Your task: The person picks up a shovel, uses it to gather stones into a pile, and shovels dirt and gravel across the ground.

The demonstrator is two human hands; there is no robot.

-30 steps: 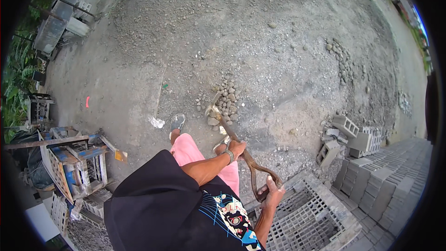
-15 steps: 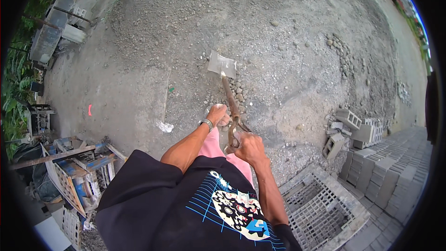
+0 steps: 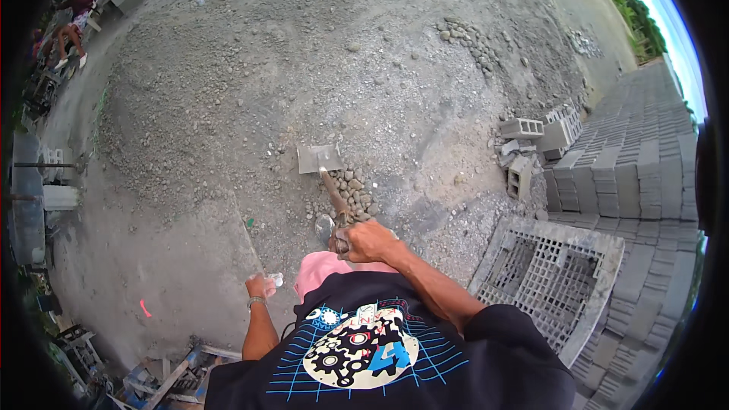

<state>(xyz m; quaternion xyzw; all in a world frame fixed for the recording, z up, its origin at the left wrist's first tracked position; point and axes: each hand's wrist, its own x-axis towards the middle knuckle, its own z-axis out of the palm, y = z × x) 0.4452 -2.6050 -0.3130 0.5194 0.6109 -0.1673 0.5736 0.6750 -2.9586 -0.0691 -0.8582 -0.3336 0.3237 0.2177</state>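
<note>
My right hand [image 3: 367, 243] is wrapped round the upper end of a shovel [image 3: 334, 196]. Its worn wooden handle slants forward from my pink shorts to a flat, pale metal blade [image 3: 319, 158], which lies on the gravel. Under and beside the handle sits a small heap of rounded stones [image 3: 354, 191]. Away from the shovel, my left hand [image 3: 260, 285] hangs low on the left, its fingers smeared so that their pose is unclear. A crumpled white scrap [image 3: 276, 279] shows right beside that hand, seemingly on the ground.
Grey plastic pallet [image 3: 547, 281] on the right, beside stacked concrete blocks [image 3: 638, 175]. Loose hollow blocks [image 3: 521, 129] lie in front of the stack. Another stone heap [image 3: 471, 42] is farther off. A person [image 3: 72, 23] is at far left; wooden pallets [image 3: 171, 380] stand at lower left.
My left hand has moved from beside the shovel handle down to the left. The view has swung rightward, and my right hand keeps its hold on the shovel.
</note>
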